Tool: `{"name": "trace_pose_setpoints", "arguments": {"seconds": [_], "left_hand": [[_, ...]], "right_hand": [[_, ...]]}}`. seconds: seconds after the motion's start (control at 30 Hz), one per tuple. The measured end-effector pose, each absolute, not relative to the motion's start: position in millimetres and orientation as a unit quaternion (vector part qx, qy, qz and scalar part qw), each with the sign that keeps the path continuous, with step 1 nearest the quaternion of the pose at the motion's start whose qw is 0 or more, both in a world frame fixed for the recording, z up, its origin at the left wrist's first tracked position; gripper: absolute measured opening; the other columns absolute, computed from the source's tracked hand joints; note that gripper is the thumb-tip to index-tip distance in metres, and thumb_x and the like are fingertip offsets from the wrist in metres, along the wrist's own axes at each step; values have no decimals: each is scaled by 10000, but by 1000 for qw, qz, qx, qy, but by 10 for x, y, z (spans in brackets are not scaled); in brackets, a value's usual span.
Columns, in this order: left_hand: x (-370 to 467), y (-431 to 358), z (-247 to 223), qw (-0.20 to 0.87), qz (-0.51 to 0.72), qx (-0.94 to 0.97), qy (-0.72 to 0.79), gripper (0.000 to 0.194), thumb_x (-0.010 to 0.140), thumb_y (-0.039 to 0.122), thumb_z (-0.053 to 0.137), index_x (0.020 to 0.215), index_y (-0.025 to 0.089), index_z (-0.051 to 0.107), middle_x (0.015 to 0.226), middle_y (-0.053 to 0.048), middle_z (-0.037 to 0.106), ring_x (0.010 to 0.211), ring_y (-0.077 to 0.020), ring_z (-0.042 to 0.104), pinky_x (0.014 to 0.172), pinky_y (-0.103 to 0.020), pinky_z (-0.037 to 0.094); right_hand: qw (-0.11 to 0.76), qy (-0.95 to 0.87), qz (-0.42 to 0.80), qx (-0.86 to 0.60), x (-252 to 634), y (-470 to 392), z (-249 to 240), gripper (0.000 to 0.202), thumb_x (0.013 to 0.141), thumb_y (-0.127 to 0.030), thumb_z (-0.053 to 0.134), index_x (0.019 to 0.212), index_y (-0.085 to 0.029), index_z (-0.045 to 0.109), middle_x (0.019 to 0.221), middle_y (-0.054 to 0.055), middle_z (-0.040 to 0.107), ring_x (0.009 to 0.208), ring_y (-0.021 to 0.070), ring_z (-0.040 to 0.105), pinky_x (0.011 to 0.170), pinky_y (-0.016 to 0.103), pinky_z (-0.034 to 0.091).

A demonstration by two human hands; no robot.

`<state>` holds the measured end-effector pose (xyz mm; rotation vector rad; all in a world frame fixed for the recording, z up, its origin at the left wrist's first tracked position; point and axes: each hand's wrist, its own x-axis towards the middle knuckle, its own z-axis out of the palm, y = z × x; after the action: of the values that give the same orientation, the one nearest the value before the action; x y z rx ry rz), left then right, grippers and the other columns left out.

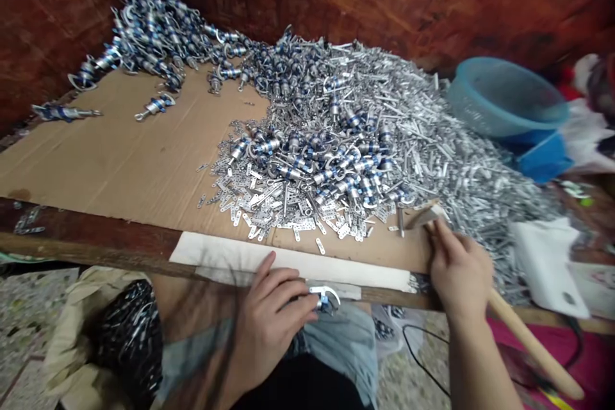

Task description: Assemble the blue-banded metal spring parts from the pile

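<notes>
My left hand (278, 314) is at the bench's front edge, above my lap. Its curled fingers hold a small metal fitting (325, 299) with a blue part and a curved silver arm; the rest of the piece is hidden by the fingers. My right hand (461, 269) is closed around a hammer near its head (426, 215), which rests low over the cardboard. The hammer's wooden handle (533, 343) slants down to the right. Beside the head stands a short metal pin (401, 222). Flat perforated metal links (254, 205) lie loose just beyond my left hand.
A large heap of metal rods (423, 115) covers the right side. Similar blue-banded fittings (158, 32) are piled at back left on cardboard (120, 147). A blue basin (509, 96) and a white object (548, 262) stand right. A white strip (288, 262) lines the front edge.
</notes>
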<state>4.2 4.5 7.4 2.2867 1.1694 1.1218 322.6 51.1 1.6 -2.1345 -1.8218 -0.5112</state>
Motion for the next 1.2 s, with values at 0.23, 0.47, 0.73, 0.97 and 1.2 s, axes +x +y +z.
{"name": "trace_pose_setpoints", "arguments": {"seconds": [0.23,0.47,0.73,0.97,1.2], "left_hand": [[36,10,159,150,403,811,397,99,836,165,599,904,198,663,792,-5,690,795,-136,650,959,-430,486],[-40,-21,183,149,405,809,399,131,828,137,598,939,174,658,829,-23,689,799,-144,660,889,-328,545],[-36,20,223,148,416,788,429,220,878,204,546,1081,145,608,899,-50,709,852,-155,665,823,-265,553],[-28,44,282,260,423,751,435,88,837,220,604,816,186,684,795,-29,691,730,-135,665,656,-211,562],[40,15,268,331,449,686,468,45,794,163,644,772,183,677,744,-13,690,685,-121,652,642,-193,547]], "right_hand": [[280,-684,-44,-673,2357,415,241,237,887,-295,425,996,-164,591,914,105,610,886,240,541,774,377,406],[164,-742,103,-642,1644,419,228,143,885,-220,436,846,-189,569,835,59,580,808,220,500,697,349,364],[252,-811,233,-473,1817,48,514,132,856,-108,477,918,-220,506,768,-7,597,701,124,543,636,237,435],[292,-801,266,-449,1935,-41,410,219,836,-191,553,1039,-227,479,897,32,632,842,167,590,759,312,462],[300,-801,152,-495,1892,-95,413,109,820,-128,554,882,-217,571,817,30,583,781,169,535,702,318,408]]}}
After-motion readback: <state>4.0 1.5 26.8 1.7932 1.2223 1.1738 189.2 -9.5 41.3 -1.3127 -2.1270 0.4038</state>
